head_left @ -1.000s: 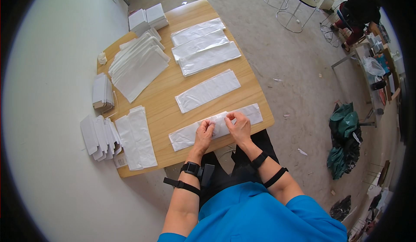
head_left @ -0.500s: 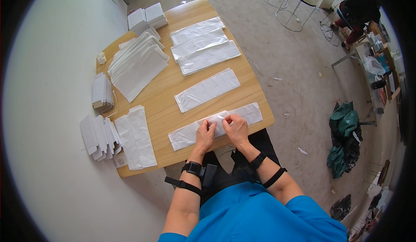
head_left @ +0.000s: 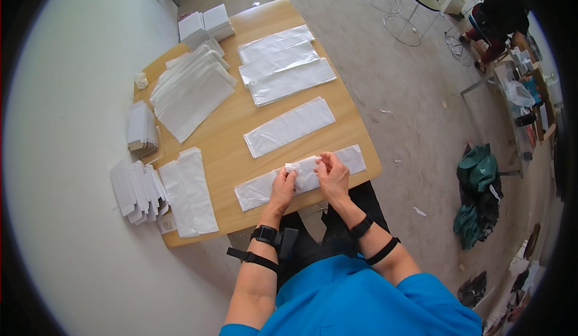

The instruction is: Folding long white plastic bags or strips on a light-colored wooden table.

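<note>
Above the table's near edge, my left hand [head_left: 283, 188] pinches a small white piece of thin, paper-like material [head_left: 299, 167] between thumb and fingers. My right hand [head_left: 333, 176] is closed at the right end of the same piece, its fingertips curled and partly hidden. Beneath both hands lies a long flat white strip of wrinkled, film-like sheet [head_left: 253, 192], reaching out to either side. A shorter stack of similar white sheets [head_left: 289, 126] lies just beyond it.
The wooden table [head_left: 226, 155] also bears overlapping white sheets [head_left: 292, 74], a fanned pile [head_left: 192, 95], another sheet stack [head_left: 189, 191] and white boxes [head_left: 141, 126] along the wall. To the right, dark green bags [head_left: 475, 185] lie on the floor; a person [head_left: 503, 14] sits beyond.
The small white piece has come up off the strip and now shows between my hands. My right hand has shifted slightly right and turned, its fingers pointing more upward.
</note>
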`<action>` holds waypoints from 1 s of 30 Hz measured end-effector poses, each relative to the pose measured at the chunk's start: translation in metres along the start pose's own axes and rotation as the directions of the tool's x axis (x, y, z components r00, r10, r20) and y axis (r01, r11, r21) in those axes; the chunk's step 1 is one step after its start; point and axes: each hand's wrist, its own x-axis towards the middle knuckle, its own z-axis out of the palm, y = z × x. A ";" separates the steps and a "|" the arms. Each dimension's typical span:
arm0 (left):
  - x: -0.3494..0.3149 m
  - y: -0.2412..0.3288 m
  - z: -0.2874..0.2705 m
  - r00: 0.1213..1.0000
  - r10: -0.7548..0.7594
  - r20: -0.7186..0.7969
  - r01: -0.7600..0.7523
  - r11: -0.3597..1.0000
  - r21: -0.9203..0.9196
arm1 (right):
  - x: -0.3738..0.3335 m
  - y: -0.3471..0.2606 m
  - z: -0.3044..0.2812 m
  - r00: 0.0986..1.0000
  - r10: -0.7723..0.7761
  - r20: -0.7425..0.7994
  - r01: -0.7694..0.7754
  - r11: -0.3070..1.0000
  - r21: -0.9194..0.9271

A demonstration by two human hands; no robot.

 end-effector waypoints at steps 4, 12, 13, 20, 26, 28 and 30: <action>-0.003 0.008 0.000 1.000 0.000 0.022 0.000 1.000 -0.002 | -0.005 0.020 0.016 0.994 -0.067 0.084 0.078 0.987 -0.141; -0.047 0.008 -0.087 0.959 0.019 -0.282 -0.122 0.927 -0.355 | -0.002 0.030 0.019 0.993 -0.096 0.064 0.108 0.971 -0.215; -0.059 0.009 -0.106 0.945 -0.007 -0.327 -0.104 0.941 -0.323 | -0.001 0.030 0.017 0.995 -0.093 0.040 0.099 0.973 -0.208; -0.108 0.018 -0.138 0.441 0.808 -0.389 0.391 0.218 0.895 | 0.006 0.024 0.004 0.993 -0.109 0.041 0.115 0.976 -0.183; -0.075 0.073 0.005 0.897 0.436 -0.068 -0.340 0.781 0.524 | 0.031 0.021 -0.052 0.978 -0.132 -0.160 0.082 0.956 -0.282; -0.051 0.057 0.029 0.881 0.472 -0.028 -0.387 0.754 0.530 | 0.034 0.024 -0.066 0.941 -0.220 -0.256 0.040 0.827 -0.560; -0.032 0.043 0.039 0.864 0.503 0.015 -0.431 0.724 0.539 | 0.035 0.027 -0.073 0.950 -0.177 -0.258 -0.010 0.807 -0.590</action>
